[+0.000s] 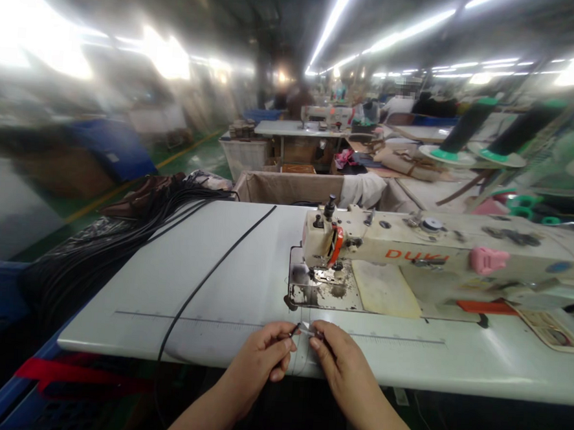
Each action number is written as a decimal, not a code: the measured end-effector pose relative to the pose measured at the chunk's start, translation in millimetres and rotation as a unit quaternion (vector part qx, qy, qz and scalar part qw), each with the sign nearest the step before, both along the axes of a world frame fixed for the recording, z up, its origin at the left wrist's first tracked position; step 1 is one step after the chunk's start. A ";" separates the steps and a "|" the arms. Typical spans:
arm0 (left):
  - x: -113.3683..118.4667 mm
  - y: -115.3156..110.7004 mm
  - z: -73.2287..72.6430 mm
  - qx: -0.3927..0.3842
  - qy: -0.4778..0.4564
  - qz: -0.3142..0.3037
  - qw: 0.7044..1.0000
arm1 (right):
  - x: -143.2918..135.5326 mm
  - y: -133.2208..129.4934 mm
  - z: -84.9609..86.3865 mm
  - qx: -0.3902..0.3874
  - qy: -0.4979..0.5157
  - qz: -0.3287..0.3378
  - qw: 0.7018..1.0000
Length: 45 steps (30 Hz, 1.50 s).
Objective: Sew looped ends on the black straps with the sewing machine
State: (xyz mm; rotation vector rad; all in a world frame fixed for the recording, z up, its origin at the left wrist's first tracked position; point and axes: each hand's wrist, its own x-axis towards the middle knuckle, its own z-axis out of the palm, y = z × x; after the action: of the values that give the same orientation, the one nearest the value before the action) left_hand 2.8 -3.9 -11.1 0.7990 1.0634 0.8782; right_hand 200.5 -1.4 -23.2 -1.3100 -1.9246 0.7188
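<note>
In front of the sewing machine (335, 263), my two hands meet over the table's front edge. My left hand (263, 356) is closed in a pinch, with the narrow dark end of a black cord (295, 330) at its fingertips. A small pale, shiny piece (306, 328) shows at the fingertips of my right hand (334, 354), also closed; its exact kind is too small to tell. Fine threads run from the needle area down between the hands. A long black cord (210, 272) lies curved across the table to the left and drops over the front edge.
A bundle of black cords (84, 261) hangs over the table's left side. A printed ruler (188, 319) runs along the white tabletop (131, 290). A yellowish pad (384, 289) lies beside the needle plate. Behind stand a fabric-lined bin (288, 188) and thread cones (467, 129).
</note>
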 end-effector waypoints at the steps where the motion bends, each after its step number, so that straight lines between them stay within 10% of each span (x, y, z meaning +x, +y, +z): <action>1: 0.2 -0.1 0.3 0.001 0.001 0.001 1.000 | -0.2 -1.0 0.1 0.023 -0.018 0.006 1.000; 9: 3.0 -0.4 5.4 0.001 0.018 -0.013 1.000 | -1.4 2.4 0.2 0.099 -0.081 -0.001 0.992; 20: 1.3 2.0 -11.2 0.039 0.049 -0.004 0.998 | -0.8 5.4 10.4 -0.129 0.099 -0.072 0.984; 33: -0.3 -1.4 6.5 0.169 0.209 -0.095 0.959 | -10.2 7.9 5.1 -0.122 0.155 -0.029 0.980; 45: 2.4 -2.6 -3.4 0.029 0.016 -0.084 0.996 | -8.6 12.0 3.2 -0.171 0.236 -0.053 0.955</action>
State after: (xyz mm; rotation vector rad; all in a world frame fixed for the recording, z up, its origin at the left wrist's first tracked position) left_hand 5.3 -6.5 -14.6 0.9404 0.9868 0.7576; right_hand 191.9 10.6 -20.0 -1.2828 -1.3757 1.2249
